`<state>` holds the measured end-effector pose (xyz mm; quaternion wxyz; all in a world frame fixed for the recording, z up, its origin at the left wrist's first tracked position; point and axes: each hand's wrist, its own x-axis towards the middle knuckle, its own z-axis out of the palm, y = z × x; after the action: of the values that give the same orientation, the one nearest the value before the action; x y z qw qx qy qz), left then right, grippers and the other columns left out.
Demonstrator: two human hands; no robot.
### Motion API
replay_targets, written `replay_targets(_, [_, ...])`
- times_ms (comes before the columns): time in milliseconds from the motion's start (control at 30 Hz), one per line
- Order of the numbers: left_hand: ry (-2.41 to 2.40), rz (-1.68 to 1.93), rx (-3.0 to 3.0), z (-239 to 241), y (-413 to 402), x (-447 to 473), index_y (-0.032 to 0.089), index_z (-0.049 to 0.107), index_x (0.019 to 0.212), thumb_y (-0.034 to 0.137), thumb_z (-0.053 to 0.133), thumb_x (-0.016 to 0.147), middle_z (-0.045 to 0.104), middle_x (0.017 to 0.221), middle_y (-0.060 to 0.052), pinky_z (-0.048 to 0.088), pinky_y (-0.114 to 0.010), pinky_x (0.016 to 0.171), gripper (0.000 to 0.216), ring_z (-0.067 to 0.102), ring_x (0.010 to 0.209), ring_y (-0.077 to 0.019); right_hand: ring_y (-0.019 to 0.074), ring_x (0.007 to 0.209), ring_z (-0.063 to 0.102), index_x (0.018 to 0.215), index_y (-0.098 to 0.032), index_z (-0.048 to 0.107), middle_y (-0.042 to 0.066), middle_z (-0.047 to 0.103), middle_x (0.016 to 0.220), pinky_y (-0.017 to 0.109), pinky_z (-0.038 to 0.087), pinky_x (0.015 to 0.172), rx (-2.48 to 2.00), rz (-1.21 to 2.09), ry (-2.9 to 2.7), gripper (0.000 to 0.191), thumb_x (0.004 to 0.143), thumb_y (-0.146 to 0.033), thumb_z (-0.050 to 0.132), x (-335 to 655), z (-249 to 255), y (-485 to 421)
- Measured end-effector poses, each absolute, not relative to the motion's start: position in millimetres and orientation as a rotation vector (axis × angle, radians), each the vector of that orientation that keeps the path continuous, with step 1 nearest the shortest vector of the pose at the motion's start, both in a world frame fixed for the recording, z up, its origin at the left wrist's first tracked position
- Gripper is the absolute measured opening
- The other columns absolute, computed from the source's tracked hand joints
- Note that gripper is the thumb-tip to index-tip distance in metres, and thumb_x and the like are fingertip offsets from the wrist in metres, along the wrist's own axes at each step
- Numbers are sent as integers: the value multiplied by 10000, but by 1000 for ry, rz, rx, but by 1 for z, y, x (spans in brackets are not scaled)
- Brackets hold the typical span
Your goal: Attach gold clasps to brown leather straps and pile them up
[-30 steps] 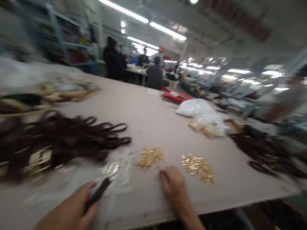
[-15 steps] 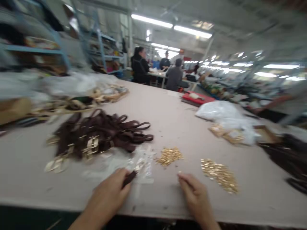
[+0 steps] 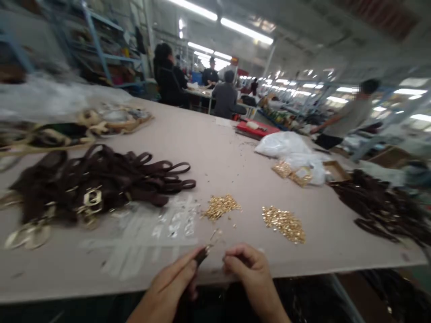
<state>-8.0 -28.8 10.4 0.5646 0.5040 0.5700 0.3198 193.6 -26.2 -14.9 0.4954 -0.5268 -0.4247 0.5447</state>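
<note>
Near the table's front edge, my left hand (image 3: 177,278) is closed around a dark brown strap (image 3: 201,256). A metal buckle or ring (image 3: 215,237) shows at the strap's tip, blurred. Just to its right, my right hand (image 3: 247,271) has thumb and forefinger pinched together; whatever is between them is too small to make out. Beyond the hands lie two heaps of small gold metal pieces, a left heap (image 3: 221,206) and a right heap (image 3: 283,224). Clear tape strips (image 3: 134,244) and small clear bits (image 3: 175,224) cover the tabletop on the left.
Many dark brown straps with gold buckles (image 3: 101,184) are piled at the left; another dark pile (image 3: 377,202) lies at the right. White plastic bags (image 3: 286,146), a small cardboard box (image 3: 336,171) and a red object (image 3: 257,129) sit farther back. Several people work beyond the table (image 3: 208,152).
The view has turned to the right. My hands have come closer together, nearer the table's front edge, the left still holding the strap and the right still pinched.
</note>
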Motion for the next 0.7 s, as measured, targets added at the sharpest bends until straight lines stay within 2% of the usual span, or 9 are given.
replay_targets(100, [1225,770,1147,19,-35,4,233,638,1292,302,514,916,698,876,-2,514,-293,748,401,628,782,-180,134,617,642,819,-197,712,1,708,660,232,506,634,-1219,1418,-1006,221,756,-388,805,194,-16,-33])
replay_targets(200, [1142,868,1127,23,-33,14,246,686,1212,196,555,871,704,1051,-10,512,-272,842,369,635,963,-187,145,642,656,834,-195,717,11,715,684,259,531,666,-1154,1515,-1008,192,783,-366,790,188,-18,-38])
replay_targets(267, [1116,911,1128,23,-33,17,235,704,1172,161,563,864,702,1055,-17,505,-276,895,348,634,1015,-190,148,644,654,838,-188,726,17,715,689,274,538,672,-1132,1530,-1009,187,786,-357,789,183,-18,-39])
replay_targets(433, [1121,953,1211,22,-34,16,235,720,1141,136,559,877,696,972,-18,539,-276,832,325,665,910,-177,132,628,625,831,-186,742,0,685,655,260,530,650,-1160,1520,-980,188,765,-352,802,177,-16,-35])
replay_targets(567, [1158,938,1299,20,-37,15,274,709,1178,151,556,901,742,1045,-8,537,-272,871,340,682,954,-179,132,628,626,810,-180,753,9,696,670,253,526,648,-1230,1530,-990,217,741,-377,814,178,-13,-35])
replay_targets(700, [1220,925,1429,14,-41,15,308,691,1213,170,545,921,756,1114,11,530,-271,915,354,694,1001,-185,142,720,644,817,-183,733,14,717,767,262,525,725,-1187,1521,-1034,175,773,-343,789,178,-12,-37])
